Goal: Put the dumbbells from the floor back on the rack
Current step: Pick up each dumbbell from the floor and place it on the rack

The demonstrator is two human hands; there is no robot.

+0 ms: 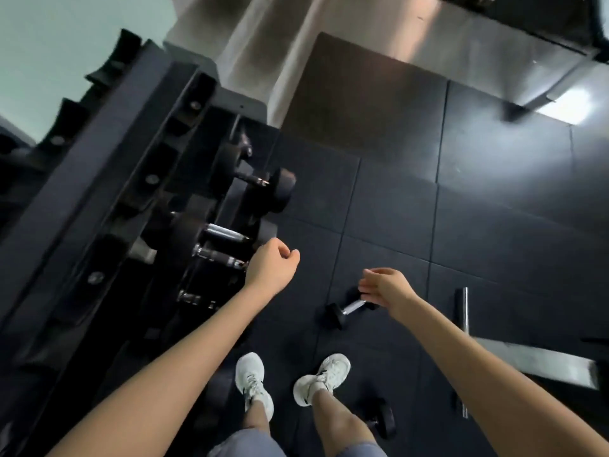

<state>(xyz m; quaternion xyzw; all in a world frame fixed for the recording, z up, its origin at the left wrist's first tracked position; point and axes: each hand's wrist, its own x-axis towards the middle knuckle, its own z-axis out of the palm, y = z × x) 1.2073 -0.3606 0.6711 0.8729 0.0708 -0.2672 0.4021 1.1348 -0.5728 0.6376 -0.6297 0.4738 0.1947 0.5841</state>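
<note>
A small black dumbbell (342, 311) with a chrome handle lies on the dark floor mats ahead of my feet. My right hand (385, 288) hovers just above its right end with loosely bent fingers, holding nothing. My left hand (272, 265) hangs in the air beside the rack, fingers loosely curled, empty. A second black dumbbell (382, 418) lies by my right leg, partly hidden behind it. The black dumbbell rack (108, 179) stands on the left, with several dumbbells (253, 186) resting on its lower tiers.
A bench with a chrome foot bar (463, 311) and a grey frame (540, 361) stands at the right. My white shoes (253, 384) stand on the mats. A pale wall and a brown mat lie further ahead.
</note>
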